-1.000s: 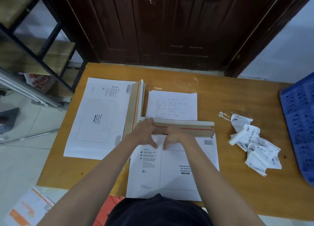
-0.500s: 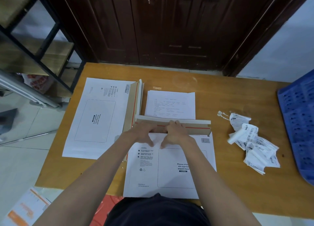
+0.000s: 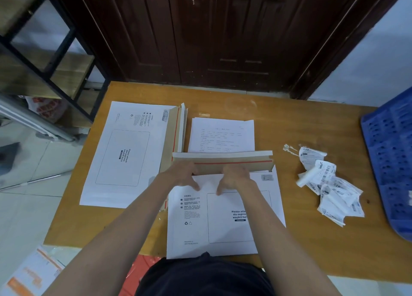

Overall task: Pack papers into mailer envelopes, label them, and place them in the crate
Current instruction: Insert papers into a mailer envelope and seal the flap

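**Both hands at the mouth of the mailer, flap open**

Nearest the camera is the white mailer envelope, lying flat at the front edge of the wooden table, printed side up with the "Please attach waybill here" box showing. Its near edge hangs a bit over the table edge, right by the person's dark shirt.

The left hand and right hand sit side by side at the top of that mailer, right where the brown flap with the red strip folds back. Thumbs point down onto the white face, and the fingers curl over the edge at the opening. Looks like both are gripping the mailer's mouth, though the fingertips are tucked out of sight so I can't say how far in they go.

Just behind the flap is a stack of printed papers. To the left sits a second stack of mailers, turned sideways, flaps toward the middle.

Off to the right there's a pile of crumpled labels, and beyond that the blue crate at the table's right edge, only partly in view.

A dark wooden door is at the back.
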Motion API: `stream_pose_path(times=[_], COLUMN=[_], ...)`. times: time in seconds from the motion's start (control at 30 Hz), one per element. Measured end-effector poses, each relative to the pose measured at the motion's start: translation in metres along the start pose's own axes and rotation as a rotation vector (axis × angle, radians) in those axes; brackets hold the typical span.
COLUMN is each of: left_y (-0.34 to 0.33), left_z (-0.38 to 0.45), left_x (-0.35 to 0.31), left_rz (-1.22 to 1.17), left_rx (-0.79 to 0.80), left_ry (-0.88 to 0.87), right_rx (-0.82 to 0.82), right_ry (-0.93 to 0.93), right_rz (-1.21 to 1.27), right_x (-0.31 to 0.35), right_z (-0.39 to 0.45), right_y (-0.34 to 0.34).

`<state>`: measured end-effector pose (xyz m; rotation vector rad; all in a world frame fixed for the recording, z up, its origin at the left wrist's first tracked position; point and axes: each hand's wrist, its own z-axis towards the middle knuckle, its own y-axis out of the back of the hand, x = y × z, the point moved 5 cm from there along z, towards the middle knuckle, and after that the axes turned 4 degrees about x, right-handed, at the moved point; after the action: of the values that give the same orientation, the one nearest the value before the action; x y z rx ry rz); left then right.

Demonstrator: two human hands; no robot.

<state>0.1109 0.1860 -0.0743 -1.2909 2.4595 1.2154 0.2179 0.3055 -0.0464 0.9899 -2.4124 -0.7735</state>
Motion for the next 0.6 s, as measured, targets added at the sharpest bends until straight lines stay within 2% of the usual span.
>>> stream_pose_path(times=[0.13,0.23,0.33,0.4,0.47,0.53,0.6], left_y=[-0.001,0.003,0.008,-0.003,-0.03,-0.059,-0.075], left_z=[-0.002,-0.007,-0.021,-0.03,-0.029,-0.024,-0.021], left_x=[-0.002,-0.006,-0.023,-0.038,-0.045,-0.041,-0.034], left_rz=[0.021,0.111,0.431,0.371,0.347,0.41,0.437], left_rx=[-0.077,-0.156,-0.477,-0.65,-0.592,-0.415,-0.368], left_ry=[0.005,0.036,0.074,-0.044,-0.161,-0.13,-0.1], right_rx=[-0.071,-0.181,-0.362,-0.401,-0.341,-0.251,-0.242], right_ry=[-0.025,-0.055,-0.068,-0.052,-0.027,-0.043,-0.046], right_rz=[0.033,-0.082,-0.071,-0.026,0.072,0.123,0.093], right_x=[-0.008,-0.013,-0.017,-0.017,-0.014,-0.01,-0.007], right_z=[0.005,0.006,0.001,-0.001,-0.003,-0.006,-0.01], right_y=[-0.005,-0.003,-0.002,-0.007,-0.013,-0.022,-0.03])
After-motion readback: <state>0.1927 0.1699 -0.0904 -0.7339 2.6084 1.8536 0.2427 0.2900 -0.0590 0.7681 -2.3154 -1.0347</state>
